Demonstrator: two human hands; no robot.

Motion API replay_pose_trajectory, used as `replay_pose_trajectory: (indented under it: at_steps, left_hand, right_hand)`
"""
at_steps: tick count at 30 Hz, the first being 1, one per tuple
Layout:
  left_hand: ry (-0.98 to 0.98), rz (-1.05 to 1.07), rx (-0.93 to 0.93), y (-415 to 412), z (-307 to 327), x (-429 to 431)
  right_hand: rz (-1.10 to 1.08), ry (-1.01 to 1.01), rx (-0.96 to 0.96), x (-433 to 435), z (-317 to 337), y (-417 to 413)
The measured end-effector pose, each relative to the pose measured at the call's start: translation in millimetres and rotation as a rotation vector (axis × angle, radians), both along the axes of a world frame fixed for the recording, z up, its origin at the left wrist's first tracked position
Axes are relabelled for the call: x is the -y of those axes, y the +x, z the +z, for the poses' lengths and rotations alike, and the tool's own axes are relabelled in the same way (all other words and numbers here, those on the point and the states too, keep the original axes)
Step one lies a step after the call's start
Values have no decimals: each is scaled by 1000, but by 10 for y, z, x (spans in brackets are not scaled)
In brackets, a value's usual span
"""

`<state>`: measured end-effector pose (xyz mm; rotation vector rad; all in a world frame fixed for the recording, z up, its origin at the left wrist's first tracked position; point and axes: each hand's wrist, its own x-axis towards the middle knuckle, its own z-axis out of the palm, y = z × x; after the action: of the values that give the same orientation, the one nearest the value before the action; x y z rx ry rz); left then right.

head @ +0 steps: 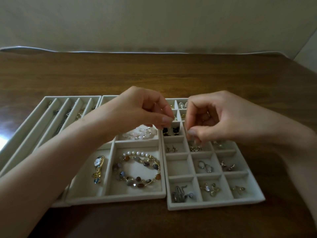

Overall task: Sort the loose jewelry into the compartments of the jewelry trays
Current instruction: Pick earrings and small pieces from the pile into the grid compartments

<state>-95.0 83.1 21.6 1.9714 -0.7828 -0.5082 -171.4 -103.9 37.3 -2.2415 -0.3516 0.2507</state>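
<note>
Three pale grey jewelry trays lie side by side on the wooden table. The right tray [214, 204] has many small square compartments with earrings and rings. My right hand [221, 117] hovers over its middle rows and pinches a small gold earring [194, 143] above a compartment that holds similar gold pieces. My left hand [137, 109] hangs over the seam between the middle and right trays, fingertips pinched on a small ring [174, 118]. The middle tray [111, 198] holds a beaded bracelet [137, 169] and a flower brooch [98, 167].
The left tray [20, 133] has long narrow channels with chains in them. Black cat-shaped studs [170, 131] sit just under my left fingertips. One square compartment [178, 166] in the right tray holds nothing. Bare wooden table [154, 74] stretches behind the trays to a pale wall.
</note>
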Motion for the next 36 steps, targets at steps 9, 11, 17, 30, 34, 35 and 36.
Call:
replay_pose_trajectory:
  at_steps: [9, 11, 17, 30, 34, 35, 36]
  left_hand:
    - [310, -266, 406, -358, 80, 60]
    - [410, -309, 557, -415, 46, 85]
    - [510, -400, 684, -483, -37, 124]
    - [515, -358, 882, -519, -62, 128]
    - [494, -295, 887, -509, -102, 145]
    - [527, -295, 845, -492, -98, 141]
    - [530, -307, 796, -465, -104, 125]
  right_hand:
    - [-74, 91, -61, 108, 9, 69]
    - [-82, 98, -66, 106, -2, 79]
    - [-143, 164, -82, 109, -26, 104]
    - [-228, 180, -39, 106, 3, 95]
    - [-234, 203, -21, 89, 16, 85]
    - [-235, 204, -14, 87, 19, 82]
    - [-235, 201, -8, 86, 23, 80]
